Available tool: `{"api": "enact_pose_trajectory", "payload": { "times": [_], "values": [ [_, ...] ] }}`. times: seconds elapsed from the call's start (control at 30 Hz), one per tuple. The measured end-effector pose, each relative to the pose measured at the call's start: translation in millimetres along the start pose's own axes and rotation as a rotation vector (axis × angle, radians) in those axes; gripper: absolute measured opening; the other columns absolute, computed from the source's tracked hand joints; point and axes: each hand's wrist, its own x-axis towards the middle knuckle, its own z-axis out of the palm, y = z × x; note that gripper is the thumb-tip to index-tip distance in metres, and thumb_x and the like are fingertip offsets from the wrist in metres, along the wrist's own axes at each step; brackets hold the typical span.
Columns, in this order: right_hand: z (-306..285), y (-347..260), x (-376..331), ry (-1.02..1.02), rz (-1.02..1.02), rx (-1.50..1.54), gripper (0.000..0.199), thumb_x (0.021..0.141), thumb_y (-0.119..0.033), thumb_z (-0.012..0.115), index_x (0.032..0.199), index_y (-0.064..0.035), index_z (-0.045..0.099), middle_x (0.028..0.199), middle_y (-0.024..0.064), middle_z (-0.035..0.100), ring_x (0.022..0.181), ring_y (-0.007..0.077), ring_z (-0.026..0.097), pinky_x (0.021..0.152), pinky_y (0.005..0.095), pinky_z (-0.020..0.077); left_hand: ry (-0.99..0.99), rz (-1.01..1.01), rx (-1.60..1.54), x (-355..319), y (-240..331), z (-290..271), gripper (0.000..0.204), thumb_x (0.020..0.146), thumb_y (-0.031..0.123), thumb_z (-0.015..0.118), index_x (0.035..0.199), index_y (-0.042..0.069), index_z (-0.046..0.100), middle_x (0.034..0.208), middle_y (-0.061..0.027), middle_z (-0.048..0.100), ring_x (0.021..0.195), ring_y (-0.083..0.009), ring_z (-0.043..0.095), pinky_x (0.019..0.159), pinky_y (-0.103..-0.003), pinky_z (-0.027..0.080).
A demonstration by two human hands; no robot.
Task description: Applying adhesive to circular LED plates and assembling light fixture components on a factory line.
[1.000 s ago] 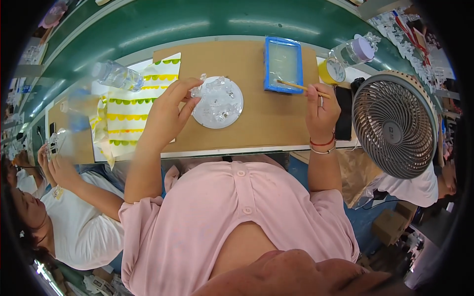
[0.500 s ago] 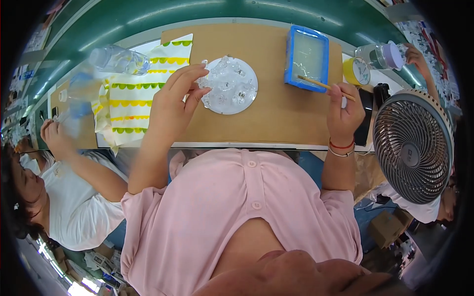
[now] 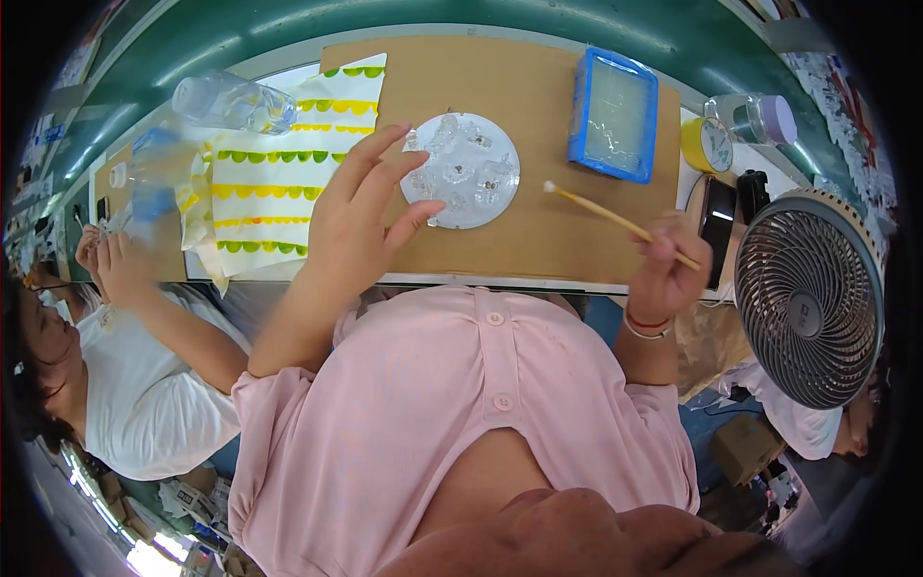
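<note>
My left hand [image 3: 361,207] hovers at the left edge of a round white plate [image 3: 500,204]. Its thumb and fingers are spread apart, and nothing shows between them. Several small clear, glassy pieces [image 3: 447,135] sit on the plate, some partly behind my fingertips. To the right, my right hand [image 3: 673,262] is closed around a thin wooden stick [image 3: 601,212] with a small white tip. The stick slants up and left, its tip above the cardboard between the plate and a blue-rimmed tray [image 3: 574,144] that holds something pale and translucent.
A patterned cloth [image 3: 260,178] and a clear bottle [image 3: 236,103] lie on the left. Along the right stand a yellow tape roll [image 3: 694,144], a lidded jar [image 3: 750,119], a dark phone [image 3: 716,226] and a fan [image 3: 808,298]. A co-worker in white [image 3: 159,385] works at the left.
My right hand has swung the stick away from the blue tray, its tip now lower and further left. My left hand's fingers have spread wider beside the plate.
</note>
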Motion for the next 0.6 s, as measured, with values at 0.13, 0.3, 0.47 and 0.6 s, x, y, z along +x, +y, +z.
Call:
{"api": "enact_pose_trajectory", "payload": {
  "times": [0.13,0.3,0.47,0.6],
  "values": [
    [24.6,4.7,-6.0,-0.090,0.012,-0.051,0.013,0.095,-0.012,0.054,0.091,0.0004,0.051,0.071,0.0097,0.057,0.063,0.0185,0.051,0.059,0.0288,0.0417,0.030,0.140,-0.029,5.5,-5.8,-2.4,0.071,0.065,0.027,0.083,0.126,0.011,0.052,0.138,-0.0131,0.045,0.118,-0.0326,0.050,0.092,-0.040,0.047],
    [41.6,9.1,-7.6,-0.072,-0.002,-0.021,0.007,0.093,-0.006,0.055,0.090,0.0000,0.052,0.072,0.0098,0.058,0.064,0.0189,0.051,0.060,0.0286,0.0415,-0.099,0.129,-0.163,3.2,-10.9,-1.9,0.086,0.062,0.027,0.085,0.136,0.014,0.043,0.144,-0.0133,0.038,0.128,-0.0360,0.041,0.103,-0.042,0.040],
    [44.9,4.9,-9.7,-0.126,-0.041,-0.041,0.005,0.091,-0.002,0.056,0.090,-0.0001,0.052,0.071,0.0095,0.058,0.062,0.0200,0.052,0.058,0.0295,0.0421,-0.136,0.089,-0.139,2.5,-14.8,3.3,0.078,0.062,0.020,0.086,0.130,0.013,0.048,0.144,-0.0107,0.039,0.127,-0.0335,0.043,0.102,-0.041,0.042],
    [47.8,5.6,-5.1,-0.082,-0.080,-0.083,0.005,0.090,-0.001,0.057,0.090,0.0000,0.052,0.071,0.0099,0.058,0.061,0.0207,0.052,0.058,0.0300,0.0424,-0.136,0.081,-0.182,2.4,-13.4,5.6,0.073,0.062,0.018,0.085,0.126,0.012,0.051,0.142,-0.0105,0.041,0.125,-0.0327,0.045,0.100,-0.040,0.043]
  ]
}}
